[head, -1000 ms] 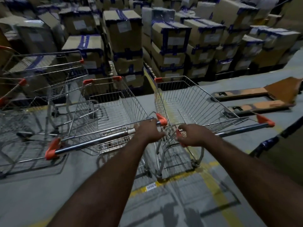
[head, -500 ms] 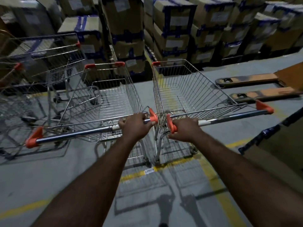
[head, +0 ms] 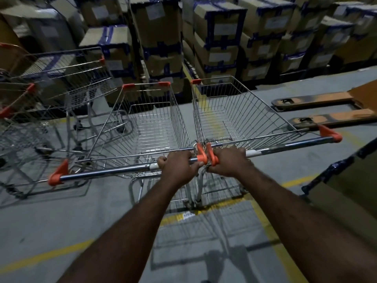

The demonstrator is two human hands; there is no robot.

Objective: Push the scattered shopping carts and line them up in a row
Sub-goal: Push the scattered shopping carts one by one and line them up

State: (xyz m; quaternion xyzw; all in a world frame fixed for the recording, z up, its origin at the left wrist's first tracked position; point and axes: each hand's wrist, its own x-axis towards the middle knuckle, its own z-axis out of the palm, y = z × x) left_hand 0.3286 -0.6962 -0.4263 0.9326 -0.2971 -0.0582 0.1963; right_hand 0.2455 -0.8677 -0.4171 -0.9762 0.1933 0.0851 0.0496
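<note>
Two wire shopping carts with orange corner caps stand side by side in front of me. My left hand (head: 177, 165) grips the right end of the left cart's handle bar (head: 106, 172). My right hand (head: 229, 161) grips the left end of the right cart's handle bar (head: 285, 145). The orange end caps of the two handles touch between my hands. The left cart's basket (head: 146, 127) and the right cart's basket (head: 234, 113) are nearly parallel. Further left, two more carts (head: 61, 78) stand at other angles.
Stacks of cardboard boxes (head: 220, 37) with blue tape fill the back, close to the carts' fronts. An orange pallet jack's forks (head: 326, 107) lie on the floor at right. A dark bar (head: 334, 166) crosses at far right. Yellow lines (head: 265, 217) mark the grey floor.
The right cart's handle has swung in line with the left cart's, so the two end caps now meet. Both carts have moved forward toward the boxes.
</note>
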